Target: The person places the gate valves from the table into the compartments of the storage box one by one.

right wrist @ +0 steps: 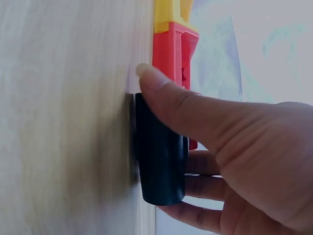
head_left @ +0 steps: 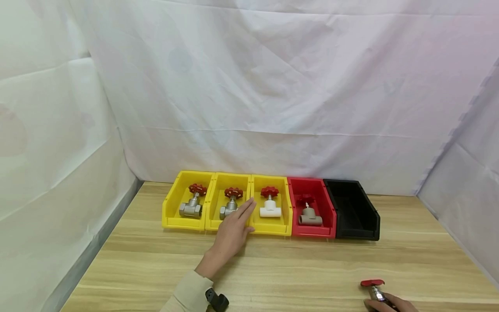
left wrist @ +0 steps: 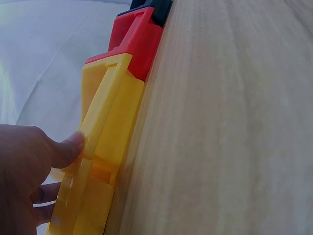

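My left hand [head_left: 231,232] lies over the fronts of the second and third yellow bins, fingers stretched along their shared wall. In the left wrist view its thumb touches the yellow front edge [left wrist: 93,132]. Beside those fingers are a metal valve [head_left: 230,209] with a red handwheel and a white tee-shaped valve [head_left: 270,209], each in its own yellow bin. At the lower right, my right hand [head_left: 395,304] grips a black-bodied valve [head_left: 376,294] with a red handwheel and shiny stem. Its black body [right wrist: 161,152] sits between thumb and fingers, close to the tabletop.
Another metal valve [head_left: 191,208] lies in the leftmost yellow bin [head_left: 168,212]. A red bin [head_left: 331,216] contains a grey-brown valve [head_left: 310,217]. The black bin [head_left: 377,223] ends the row at right. White cloth [head_left: 273,86] hangs behind the wooden table [head_left: 296,268].
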A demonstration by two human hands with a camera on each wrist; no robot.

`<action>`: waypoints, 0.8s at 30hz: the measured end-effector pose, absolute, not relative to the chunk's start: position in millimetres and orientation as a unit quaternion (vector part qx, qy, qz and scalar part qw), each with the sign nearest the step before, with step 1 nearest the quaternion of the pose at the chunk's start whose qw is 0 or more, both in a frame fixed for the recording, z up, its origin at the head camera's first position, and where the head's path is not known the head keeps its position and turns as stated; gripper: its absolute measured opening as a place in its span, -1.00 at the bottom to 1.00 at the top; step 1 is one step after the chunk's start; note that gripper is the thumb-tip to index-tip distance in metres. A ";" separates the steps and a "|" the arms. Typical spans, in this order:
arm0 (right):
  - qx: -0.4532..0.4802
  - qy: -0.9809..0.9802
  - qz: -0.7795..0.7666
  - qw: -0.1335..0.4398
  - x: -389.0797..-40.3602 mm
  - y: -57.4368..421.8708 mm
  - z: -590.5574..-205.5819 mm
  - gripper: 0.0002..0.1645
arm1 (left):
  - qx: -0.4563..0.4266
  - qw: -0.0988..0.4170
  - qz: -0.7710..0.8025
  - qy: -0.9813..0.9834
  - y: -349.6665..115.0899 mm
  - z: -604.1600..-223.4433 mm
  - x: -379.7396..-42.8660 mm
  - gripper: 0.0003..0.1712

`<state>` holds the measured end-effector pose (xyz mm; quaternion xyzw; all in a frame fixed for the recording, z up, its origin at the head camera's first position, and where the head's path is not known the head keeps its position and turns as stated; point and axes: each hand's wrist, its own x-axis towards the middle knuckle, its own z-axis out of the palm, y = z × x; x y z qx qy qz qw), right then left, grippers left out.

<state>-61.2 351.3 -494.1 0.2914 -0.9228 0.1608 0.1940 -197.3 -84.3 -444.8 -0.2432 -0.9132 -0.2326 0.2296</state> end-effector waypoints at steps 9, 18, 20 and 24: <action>0.414 -0.872 0.199 0.169 -74.1 361.9 -487.1 -0.26 | -0.242 0.225 -0.238 -0.913 -84.2 -442.9 -197.0 -0.12; 0.445 -0.856 0.204 0.168 -79.4 369.7 -489.2 -0.20 | -0.239 0.221 -0.236 -0.915 -84.2 -441.9 -197.0 -0.14; 0.450 -0.854 0.205 0.165 -80.1 371.7 -489.7 -0.18 | -0.239 0.221 -0.236 -0.916 -84.2 -441.9 -196.9 -0.14; 0.461 -0.845 0.262 0.075 -85.6 376.5 -487.6 -0.27 | -0.240 0.219 -0.234 -0.916 -84.2 -441.8 -196.6 -0.15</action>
